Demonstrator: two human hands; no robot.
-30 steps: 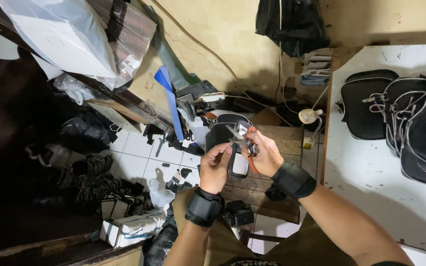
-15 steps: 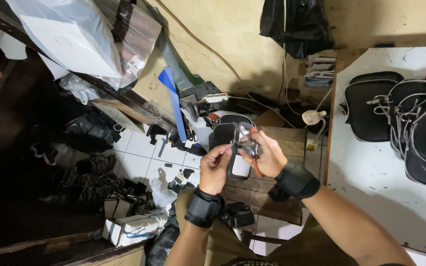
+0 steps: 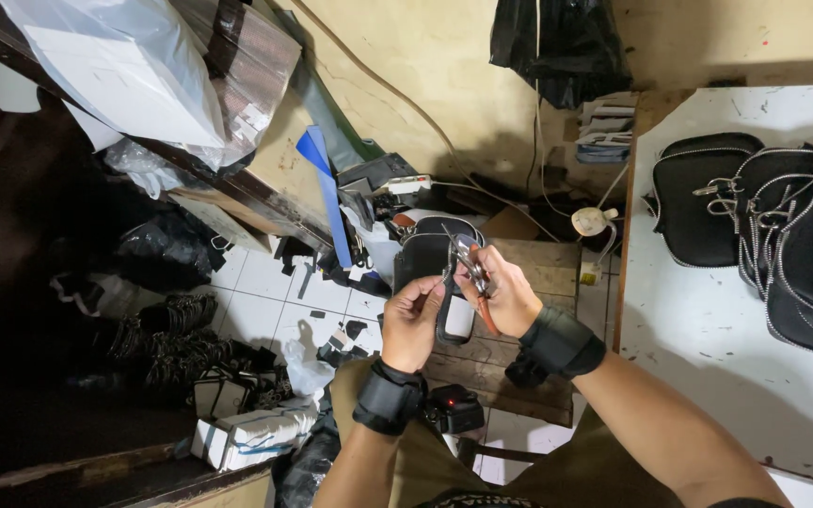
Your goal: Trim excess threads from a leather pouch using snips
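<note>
Pliers [image 3: 468, 266], right hand [image 3: 512, 299] clamped on handles; left fingers [image 3: 422, 296] pinched strap [image 3: 446, 306] below jaws. Best kept taut, steady.

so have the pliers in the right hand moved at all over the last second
No real move. The pliers in the right hand sit over the near edge of the small black bag on the wooden stool, as before; only the head camera shifted slightly.
</note>
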